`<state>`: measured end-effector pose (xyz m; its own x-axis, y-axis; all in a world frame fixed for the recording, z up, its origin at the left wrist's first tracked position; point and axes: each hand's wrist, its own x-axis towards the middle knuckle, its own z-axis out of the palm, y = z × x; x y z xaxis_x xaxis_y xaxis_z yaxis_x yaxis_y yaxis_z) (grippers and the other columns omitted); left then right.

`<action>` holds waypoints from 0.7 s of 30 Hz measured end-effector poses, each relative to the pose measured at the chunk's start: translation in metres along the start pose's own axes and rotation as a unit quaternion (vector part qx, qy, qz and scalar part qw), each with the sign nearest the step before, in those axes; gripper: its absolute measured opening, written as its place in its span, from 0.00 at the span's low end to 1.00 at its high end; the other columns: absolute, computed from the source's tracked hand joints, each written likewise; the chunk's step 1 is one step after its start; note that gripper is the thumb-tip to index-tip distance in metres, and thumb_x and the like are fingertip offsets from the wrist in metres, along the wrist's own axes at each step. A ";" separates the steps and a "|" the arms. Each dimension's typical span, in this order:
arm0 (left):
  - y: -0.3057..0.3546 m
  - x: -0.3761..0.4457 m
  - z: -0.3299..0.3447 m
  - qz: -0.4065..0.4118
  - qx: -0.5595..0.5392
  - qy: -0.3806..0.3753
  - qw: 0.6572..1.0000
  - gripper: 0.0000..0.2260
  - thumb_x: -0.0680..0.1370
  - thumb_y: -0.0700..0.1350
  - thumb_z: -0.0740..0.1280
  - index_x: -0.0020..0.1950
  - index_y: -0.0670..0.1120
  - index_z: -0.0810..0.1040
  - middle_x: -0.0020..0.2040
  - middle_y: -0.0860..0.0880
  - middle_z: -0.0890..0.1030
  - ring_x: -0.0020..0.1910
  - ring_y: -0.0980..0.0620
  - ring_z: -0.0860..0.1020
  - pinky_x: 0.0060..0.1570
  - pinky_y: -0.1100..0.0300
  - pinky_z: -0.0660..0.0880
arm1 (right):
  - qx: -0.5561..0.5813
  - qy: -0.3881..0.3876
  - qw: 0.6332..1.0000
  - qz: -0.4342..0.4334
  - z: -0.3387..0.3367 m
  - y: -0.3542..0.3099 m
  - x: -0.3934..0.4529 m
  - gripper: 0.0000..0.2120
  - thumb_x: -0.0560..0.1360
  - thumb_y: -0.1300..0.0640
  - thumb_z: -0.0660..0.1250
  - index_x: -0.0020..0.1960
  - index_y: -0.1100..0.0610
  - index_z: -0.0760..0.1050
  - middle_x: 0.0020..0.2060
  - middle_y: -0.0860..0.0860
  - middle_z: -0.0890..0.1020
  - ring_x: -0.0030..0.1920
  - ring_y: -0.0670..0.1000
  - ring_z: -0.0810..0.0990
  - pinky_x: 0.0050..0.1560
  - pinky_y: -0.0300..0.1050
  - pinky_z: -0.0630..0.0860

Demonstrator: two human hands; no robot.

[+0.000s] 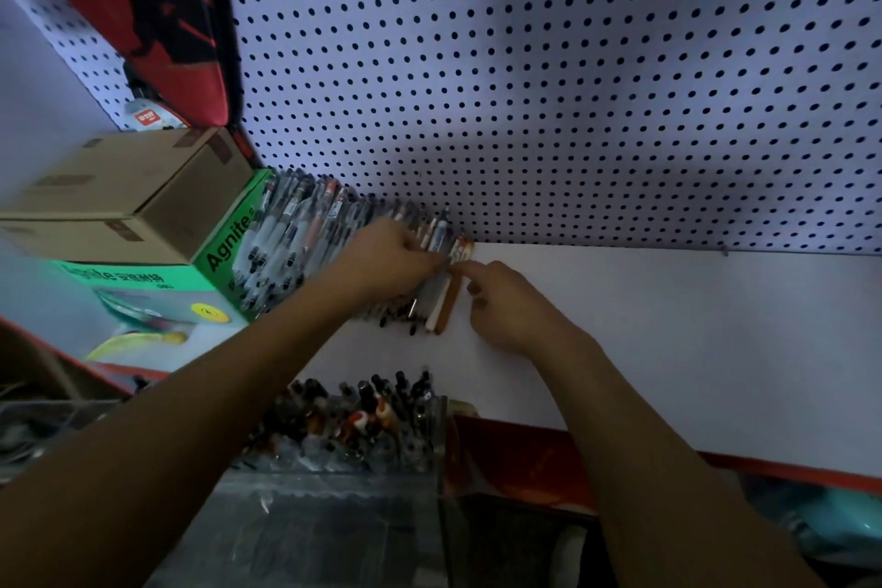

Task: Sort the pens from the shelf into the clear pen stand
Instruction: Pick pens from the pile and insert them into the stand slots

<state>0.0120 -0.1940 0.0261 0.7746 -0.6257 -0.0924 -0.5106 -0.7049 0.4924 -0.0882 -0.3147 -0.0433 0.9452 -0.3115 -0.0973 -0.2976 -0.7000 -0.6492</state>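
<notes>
Both hands reaching onto white shelf (668, 325), working right end of pen row (305, 244) lying side by side against pegboard (525, 62). Left hand (386, 260) lying over the row, fingers curled down onto a few pens near the end, gripping or gathering a small bunch; exact count hidden under the fingers. Right hand (506, 306) sitting just right of the row, index finger extended and touching the top of the last pens, other fingers loosely curled, holding nothing. Brown pen (451, 301) and white pen (440, 303) lying outermost, touching each other. Clear pen stand (362, 415) standing below the shelf edge, already crowded with upright pens. Green Agnite box (229, 244) and cardboard boxes (124, 191) bounding the row on the left.

Judging step: separating a few pens from the row's end before lifting. Risks, likely:
- pulling a bunch loose and setting neighbouring pens rolling off the shelf front, nothing there looking like a stop;
- grabbing too many, dropping one on the way down to the stand;
- jamming new pens against the packed ones in the stand, tipping it or knocking some out;
- motion blur and dim light making pen types hard to tell apart, so missorting.
</notes>
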 end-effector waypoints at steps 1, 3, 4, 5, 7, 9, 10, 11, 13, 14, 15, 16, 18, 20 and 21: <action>-0.002 -0.003 -0.003 -0.001 -0.014 0.003 1.000 0.18 0.79 0.49 0.67 0.40 0.34 0.80 0.33 0.39 0.78 0.30 0.48 0.74 0.33 0.59 0.73 | -0.013 0.000 1.000 -0.009 0.003 -0.002 0.003 0.27 0.80 0.64 0.56 0.76 0.48 0.63 0.62 0.58 0.71 0.61 0.59 0.72 0.60 0.50 0.72; -0.004 -0.010 -0.008 0.005 -0.020 0.009 1.000 0.17 0.79 0.48 0.66 0.40 0.35 0.80 0.34 0.38 0.79 0.31 0.48 0.74 0.31 0.60 0.73 | -0.028 0.011 0.999 -0.015 0.006 -0.004 0.006 0.25 0.80 0.62 0.57 0.76 0.49 0.64 0.61 0.58 0.71 0.60 0.59 0.72 0.57 0.48 0.71; -0.005 -0.012 -0.009 0.010 -0.021 0.009 1.000 0.17 0.79 0.48 0.66 0.39 0.35 0.80 0.34 0.37 0.79 0.31 0.48 0.74 0.31 0.59 0.74 | -0.032 0.013 0.999 -0.015 0.006 -0.005 0.006 0.24 0.81 0.61 0.57 0.76 0.49 0.63 0.61 0.58 0.70 0.59 0.60 0.72 0.55 0.47 0.70; -0.006 -0.014 -0.009 0.014 -0.027 0.008 1.000 0.17 0.79 0.48 0.66 0.39 0.35 0.80 0.35 0.36 0.79 0.30 0.48 0.74 0.33 0.56 0.76 | -0.038 0.011 0.999 -0.018 0.006 -0.005 0.005 0.25 0.81 0.59 0.57 0.77 0.49 0.61 0.61 0.58 0.70 0.59 0.60 0.72 0.54 0.46 0.69; -0.008 -0.017 -0.011 0.014 -0.046 0.006 0.999 0.17 0.79 0.48 0.67 0.41 0.34 0.80 0.36 0.35 0.81 0.30 0.47 0.77 0.36 0.52 0.80 | -0.056 0.004 0.998 -0.025 0.006 -0.007 0.002 0.27 0.81 0.58 0.58 0.78 0.48 0.56 0.63 0.58 0.68 0.60 0.60 0.71 0.51 0.45 0.67; -0.011 -0.020 -0.012 0.007 -0.078 -0.002 0.997 0.15 0.79 0.48 0.67 0.42 0.36 0.81 0.35 0.38 0.82 0.30 0.48 0.79 0.36 0.53 0.81 | -0.064 0.010 0.998 -0.024 0.007 -0.009 0.001 0.26 0.81 0.59 0.59 0.78 0.49 0.58 0.62 0.58 0.69 0.59 0.60 0.71 0.51 0.45 0.67; -0.012 -0.022 -0.013 0.001 -0.093 -0.008 0.996 0.14 0.80 0.48 0.67 0.42 0.38 0.81 0.35 0.39 0.82 0.30 0.48 0.80 0.35 0.55 0.81 | -0.064 0.018 0.998 -0.016 0.008 -0.008 0.001 0.24 0.81 0.59 0.59 0.76 0.51 0.62 0.61 0.58 0.69 0.59 0.60 0.72 0.52 0.46 0.69; -0.012 -0.024 -0.014 -0.004 -0.106 -0.014 0.994 0.13 0.80 0.48 0.66 0.43 0.40 0.82 0.36 0.40 0.82 0.31 0.47 0.80 0.34 0.56 0.81 | -0.068 0.028 0.997 -0.004 0.008 -0.008 0.002 0.21 0.80 0.58 0.59 0.73 0.53 0.66 0.60 0.59 0.69 0.57 0.60 0.73 0.53 0.48 0.70; -0.013 -0.028 -0.015 -0.012 -0.128 -0.025 0.991 0.11 0.80 0.48 0.66 0.43 0.43 0.81 0.37 0.40 0.82 0.32 0.48 0.80 0.31 0.61 0.79 | -0.080 0.047 0.995 0.027 0.007 -0.005 0.004 0.14 0.81 0.58 0.58 0.66 0.55 0.70 0.59 0.58 0.70 0.51 0.58 0.72 0.51 0.48 0.71; -0.014 -0.031 -0.016 -0.014 -0.139 -0.029 0.990 0.10 0.80 0.48 0.66 0.43 0.44 0.81 0.37 0.40 0.82 0.33 0.48 0.80 0.31 0.62 0.78 | -0.081 0.059 0.994 0.043 0.006 -0.003 0.005 0.12 0.81 0.57 0.58 0.63 0.56 0.71 0.58 0.58 0.70 0.48 0.57 0.71 0.49 0.48 0.71; -0.014 -0.033 -0.016 -0.015 -0.151 -0.034 0.988 0.10 0.80 0.47 0.66 0.43 0.44 0.81 0.37 0.40 0.81 0.33 0.48 0.79 0.32 0.62 0.78 | -0.081 0.072 0.992 0.058 0.006 -0.002 0.005 0.10 0.81 0.56 0.58 0.60 0.56 0.71 0.56 0.58 0.71 0.46 0.55 0.70 0.47 0.47 0.70; -0.014 -0.035 -0.017 -0.016 -0.163 -0.038 0.986 0.10 0.80 0.47 0.66 0.42 0.44 0.80 0.37 0.41 0.81 0.33 0.48 0.79 0.32 0.62 0.78 | -0.084 0.087 0.990 0.071 0.006 0.001 0.005 0.09 0.81 0.55 0.58 0.58 0.57 0.72 0.55 0.58 0.72 0.45 0.54 0.69 0.45 0.46 0.69; -0.014 -0.038 -0.018 -0.021 -0.184 -0.046 0.982 0.11 0.80 0.46 0.67 0.40 0.44 0.80 0.35 0.42 0.80 0.32 0.49 0.78 0.31 0.63 0.77 | -0.097 0.112 0.984 0.094 0.007 0.006 0.006 0.11 0.81 0.51 0.59 0.52 0.58 0.74 0.52 0.57 0.74 0.43 0.54 0.71 0.40 0.44 0.67; -0.012 -0.041 -0.018 -0.026 -0.198 -0.053 0.978 0.11 0.80 0.46 0.67 0.39 0.44 0.80 0.34 0.44 0.80 0.31 0.50 0.78 0.31 0.63 0.77 | -0.096 0.130 0.981 0.112 0.009 0.008 0.006 0.12 0.79 0.47 0.61 0.46 0.55 0.72 0.49 0.57 0.77 0.42 0.54 0.73 0.35 0.43 0.65; -0.011 -0.042 -0.019 -0.029 -0.204 -0.055 0.977 0.11 0.80 0.45 0.67 0.39 0.43 0.81 0.33 0.45 0.80 0.32 0.50 0.78 0.31 0.63 0.77 | -0.087 0.137 0.979 0.122 0.009 0.007 0.005 0.12 0.78 0.45 0.63 0.45 0.55 0.71 0.48 0.55 0.77 0.42 0.54 0.74 0.35 0.43 0.65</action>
<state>-0.0078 -0.1543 0.0409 0.7417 -0.6365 -0.2117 -0.2586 -0.5626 0.7853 -0.0844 -0.3151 -0.0555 0.7782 -0.6279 -0.0122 -0.5518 -0.6744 -0.4906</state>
